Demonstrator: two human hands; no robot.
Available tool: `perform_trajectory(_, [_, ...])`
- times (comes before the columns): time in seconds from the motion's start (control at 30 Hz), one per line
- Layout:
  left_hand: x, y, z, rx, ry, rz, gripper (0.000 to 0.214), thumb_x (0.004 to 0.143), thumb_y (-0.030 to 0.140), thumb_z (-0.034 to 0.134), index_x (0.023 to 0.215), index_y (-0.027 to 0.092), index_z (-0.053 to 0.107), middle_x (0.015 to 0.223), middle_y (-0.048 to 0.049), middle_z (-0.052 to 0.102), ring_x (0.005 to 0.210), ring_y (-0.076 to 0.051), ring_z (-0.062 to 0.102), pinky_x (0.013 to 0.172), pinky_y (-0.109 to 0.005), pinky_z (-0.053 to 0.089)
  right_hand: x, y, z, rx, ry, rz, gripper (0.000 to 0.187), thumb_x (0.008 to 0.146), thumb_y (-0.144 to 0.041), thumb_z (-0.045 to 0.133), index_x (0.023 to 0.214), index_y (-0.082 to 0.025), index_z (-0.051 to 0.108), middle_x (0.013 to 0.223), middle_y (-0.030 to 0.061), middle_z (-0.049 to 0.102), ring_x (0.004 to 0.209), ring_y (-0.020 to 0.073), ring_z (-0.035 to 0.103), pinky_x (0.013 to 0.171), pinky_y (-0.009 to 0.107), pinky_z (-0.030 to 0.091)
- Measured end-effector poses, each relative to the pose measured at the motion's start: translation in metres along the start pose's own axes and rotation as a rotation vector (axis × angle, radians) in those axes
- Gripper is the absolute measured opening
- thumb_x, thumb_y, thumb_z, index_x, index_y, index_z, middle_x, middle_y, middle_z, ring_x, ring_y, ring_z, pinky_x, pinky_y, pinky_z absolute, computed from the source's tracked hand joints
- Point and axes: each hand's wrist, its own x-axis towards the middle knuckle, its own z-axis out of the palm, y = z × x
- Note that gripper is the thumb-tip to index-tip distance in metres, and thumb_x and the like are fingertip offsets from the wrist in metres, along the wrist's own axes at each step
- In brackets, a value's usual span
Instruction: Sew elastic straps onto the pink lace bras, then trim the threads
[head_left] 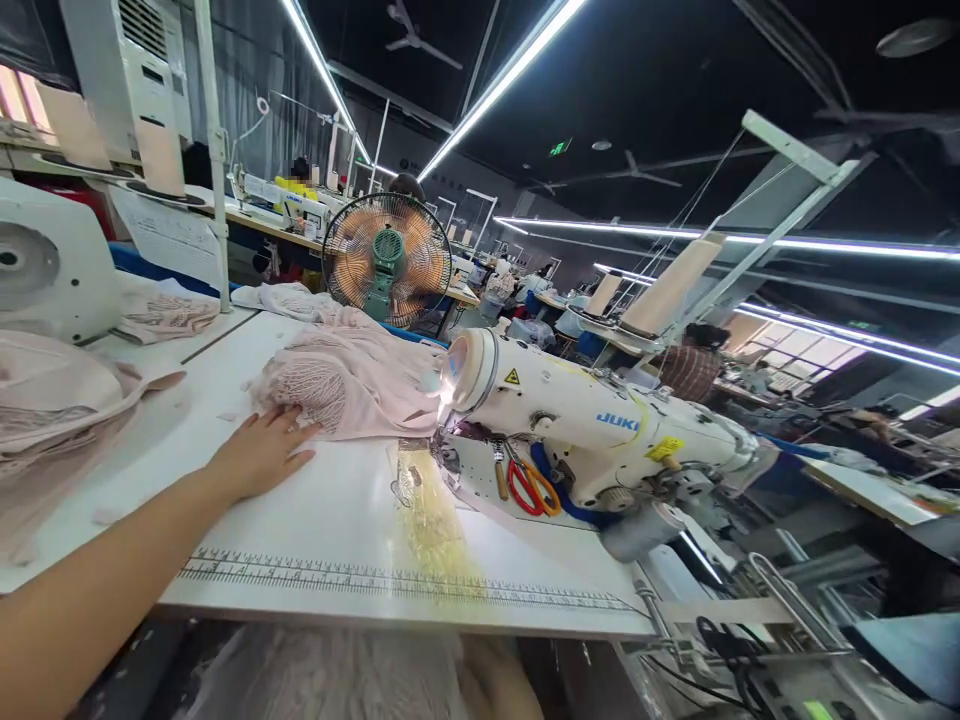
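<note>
My left hand lies on the white table with its fingers spread and the fingertips touching the near edge of a pale pink garment. Gathered, lace-like fabric bunches just beyond those fingertips. The garment's right end reaches the lit needle area of a white JUKI sewing machine. Yellowish clear tape covers part of the table in front of the needle. My right hand is not seen; a blurred skin-toned shape below the table edge cannot be made out.
Red- and orange-handled scissors and a wooden-handled tool lie under the machine arm. More pink fabric is piled at left. A ruler strip runs along the front edge. A large fan stands behind; other people sit at farther machines.
</note>
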Motion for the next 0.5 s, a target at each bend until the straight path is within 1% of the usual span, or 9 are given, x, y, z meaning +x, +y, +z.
perform_trajectory(0.1, [-0.002,-0.001,0.003,-0.053,0.013,-0.004,0.052,0.091,0.045,0.033,0.139,0.026,0.046,0.150,-0.0132,0.037,0.137,-0.036,0.030,0.108,-0.051,0.027,0.005,0.000,0.002,0.151,0.023,0.063,0.049,0.094,-0.045,0.034,0.117,-0.016,0.065,0.120,0.0155,0.064,0.115,0.0325,0.057,0.096,0.047,0.046])
perform_trajectory(0.13, [-0.003,-0.001,0.003,-0.071,0.021,-0.001,0.052,0.091,0.044,0.034,0.138,0.026,0.047,0.150,-0.0132,0.037,0.137,-0.037,0.030,0.108,-0.051,0.026,0.007,0.000,0.003,0.215,0.029,0.068,0.049,0.094,-0.047,0.033,0.113,-0.016,0.067,0.118,0.0148,0.065,0.116,0.0324,0.057,0.097,0.047,0.045])
perform_trajectory(0.2, [-0.005,-0.002,0.003,-0.105,0.033,0.004,0.051,0.090,0.043,0.036,0.136,0.026,0.050,0.149,-0.0124,0.039,0.137,-0.036,0.030,0.109,-0.052,0.026,0.011,0.000,0.005,0.303,0.034,0.058,0.045,0.090,-0.048,0.039,0.103,-0.017,0.069,0.110,0.0129,0.069,0.113,0.0316,0.059,0.096,0.045,0.046])
perform_trajectory(0.27, [-0.007,-0.002,0.003,-0.142,0.042,0.016,0.049,0.089,0.041,0.038,0.134,0.026,0.052,0.147,-0.0117,0.042,0.136,-0.035,0.032,0.109,-0.052,0.026,0.015,-0.002,0.008,0.326,0.038,0.050,0.035,0.085,-0.044,0.045,0.090,-0.018,0.067,0.096,0.0106,0.072,0.100,0.0300,0.065,0.088,0.040,0.050])
perform_trajectory(0.33, [-0.008,-0.002,0.003,-0.190,0.054,0.035,0.048,0.087,0.039,0.042,0.130,0.025,0.057,0.145,-0.0119,0.045,0.135,-0.035,0.035,0.109,-0.052,0.026,0.017,-0.004,0.010,0.318,0.055,0.070,0.025,0.081,-0.038,0.045,0.075,-0.019,0.061,0.079,0.0080,0.070,0.082,0.0275,0.068,0.076,0.037,0.053])
perform_trajectory(0.4, [-0.008,-0.001,0.001,-0.255,0.066,0.051,0.046,0.085,0.039,0.045,0.124,0.025,0.062,0.142,-0.0116,0.048,0.133,-0.035,0.037,0.109,-0.051,0.028,0.017,-0.007,0.009,0.306,0.081,0.095,0.018,0.078,-0.032,0.044,0.065,-0.021,0.050,0.068,0.0055,0.064,0.071,0.0250,0.065,0.067,0.034,0.052])
perform_trajectory(0.5, [-0.009,-0.002,-0.008,-0.390,0.082,0.040,0.043,0.084,0.042,0.045,0.112,0.022,0.070,0.138,-0.0094,0.053,0.130,-0.032,0.043,0.108,-0.046,0.034,0.012,-0.012,0.001,0.290,0.095,0.113,0.013,0.073,-0.025,0.041,0.061,-0.022,0.039,0.061,0.0022,0.055,0.064,0.0214,0.059,0.061,0.030,0.048])
